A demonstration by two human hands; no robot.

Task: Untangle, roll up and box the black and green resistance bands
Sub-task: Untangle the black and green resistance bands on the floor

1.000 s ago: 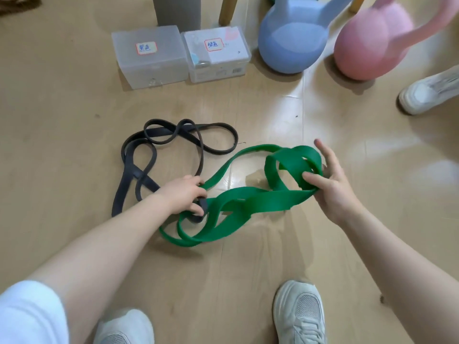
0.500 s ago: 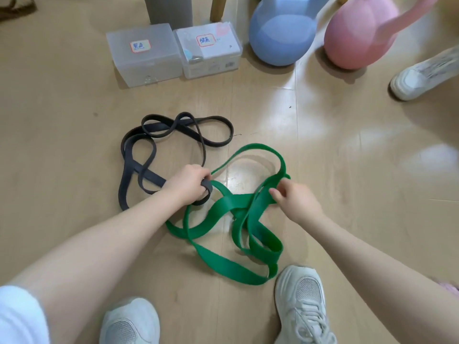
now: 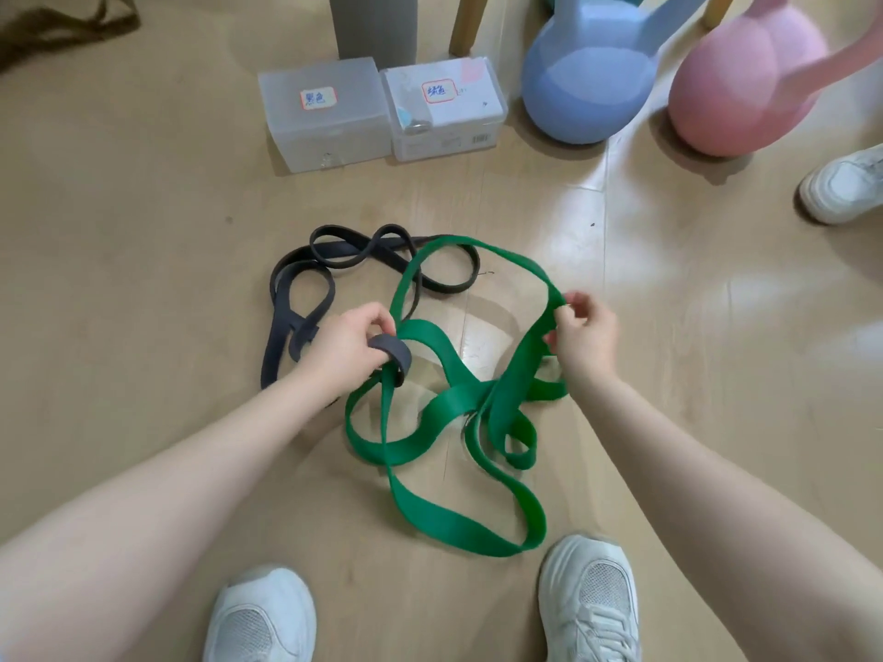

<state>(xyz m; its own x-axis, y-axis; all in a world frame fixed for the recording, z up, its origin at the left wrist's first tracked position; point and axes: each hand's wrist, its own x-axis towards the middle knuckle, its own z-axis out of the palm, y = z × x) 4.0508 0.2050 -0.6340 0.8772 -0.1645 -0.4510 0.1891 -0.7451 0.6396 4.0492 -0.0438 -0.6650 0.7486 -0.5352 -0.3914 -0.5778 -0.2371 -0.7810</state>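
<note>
Shoes: two white mesh sneakers [image 3: 592, 599] stand at the bottom edge on the wooden floor [image 3: 143, 279], toes just short of the nearest green loop.
Green band: the green resistance band [image 3: 458, 523] sprawls in several crossing loops between the sneakers and the hands, one big loop lifted off the floor toward the far side.
Right hand: the right hand [image 3: 585, 334] pinches the raised green strap between thumb and curled fingers, at the loop's right side.
Left hand: the left hand [image 3: 353, 339] has its fingers curled round a bight of the black resistance band [image 3: 296, 298], holding it up where green strands pass beside and seemingly through it.
Black band: the rest lies flat in loose coils to the left and behind, its far loop under the raised green one.
Handling: both look like flat, light, floppy rubber, grippy rather than slick; I judge they snag at crossings if yanked. Best held across the flat width near a crossing, feeding loops through slowly.
Boxes: two translucent plastic boxes sit side by side further off, lids on. The left box [image 3: 325, 121] and the right box [image 3: 444, 112] each carry a handwritten label; the right shows some small items inside, not identifiable.
Beyond: a blue kettlebell [image 3: 587, 88] and a pink kettlebell [image 3: 736, 93].
</note>
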